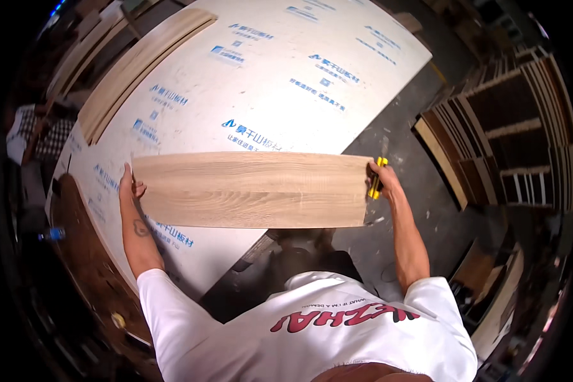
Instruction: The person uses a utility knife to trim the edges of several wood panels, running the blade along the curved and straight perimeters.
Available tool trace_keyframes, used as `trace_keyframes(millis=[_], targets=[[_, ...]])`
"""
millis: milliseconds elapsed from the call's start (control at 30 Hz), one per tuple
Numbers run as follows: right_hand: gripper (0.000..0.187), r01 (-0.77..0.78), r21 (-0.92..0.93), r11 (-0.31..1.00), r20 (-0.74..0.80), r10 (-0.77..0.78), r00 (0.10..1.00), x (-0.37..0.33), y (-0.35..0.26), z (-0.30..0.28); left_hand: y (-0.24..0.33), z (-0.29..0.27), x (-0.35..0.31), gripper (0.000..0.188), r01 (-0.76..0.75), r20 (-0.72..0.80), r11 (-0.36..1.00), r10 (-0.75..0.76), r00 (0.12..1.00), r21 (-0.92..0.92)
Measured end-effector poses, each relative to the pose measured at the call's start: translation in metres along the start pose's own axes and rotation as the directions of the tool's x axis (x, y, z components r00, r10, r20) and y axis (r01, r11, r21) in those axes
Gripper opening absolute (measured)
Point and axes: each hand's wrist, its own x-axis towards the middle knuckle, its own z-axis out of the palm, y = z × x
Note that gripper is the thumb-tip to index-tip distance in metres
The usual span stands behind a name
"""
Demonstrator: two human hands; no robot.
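A long wood-grain board (pixel 248 190) lies level in front of me, held between my two hands. At its left end is my left hand (pixel 130 184), closed on the short edge with the fingers partly behind it. The opposite end is gripped by my right hand (pixel 383 176). That hand also has a yellow and black hand tool (pixel 377 178) in it, standing across the board's end; its exact kind is not clear. The board's left part is over a white printed sheet surface (pixel 286 83), while its right end reaches past that surface's edge over the floor.
Stacked wood-grain boards (pixel 143 70) rest along the far left of the white surface. To the right stands a large stack of panels (pixel 509 127) on the grey floor (pixel 404 134). A person in a checked garment (pixel 51 137) is at the left. More panels (pixel 496 299) lean at lower right.
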Motion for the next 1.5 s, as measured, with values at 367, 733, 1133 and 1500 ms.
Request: trace_keyframes(millis=[367,733,1133,1500], targets=[[0.046,-0.043,0.19,0.981,0.178,0.008,0.984,-0.103,0.077,0.027,-0.151,0.306,-0.204,0.026,-0.93,0.318,0.024,0.936,0.15,0.367],[0.053,-0.154,-0.254,0.955,-0.005,0.158,0.987,-0.188,0.1,-0.005,-0.18,0.428,-0.293,0.061,-0.788,0.505,-0.122,0.823,0.259,0.603],[0.045,-0.138,-0.635,0.76,0.225,0.353,0.908,-0.142,0.086,0.012,-0.185,0.434,-0.292,0.062,-0.74,0.515,-0.09,0.774,0.369,0.666],[0.04,-0.167,-0.684,0.71,0.249,0.443,0.861,-0.144,0.07,0.012,-0.185,0.434,-0.291,0.063,-0.752,0.505,-0.079,0.787,0.356,0.654]])
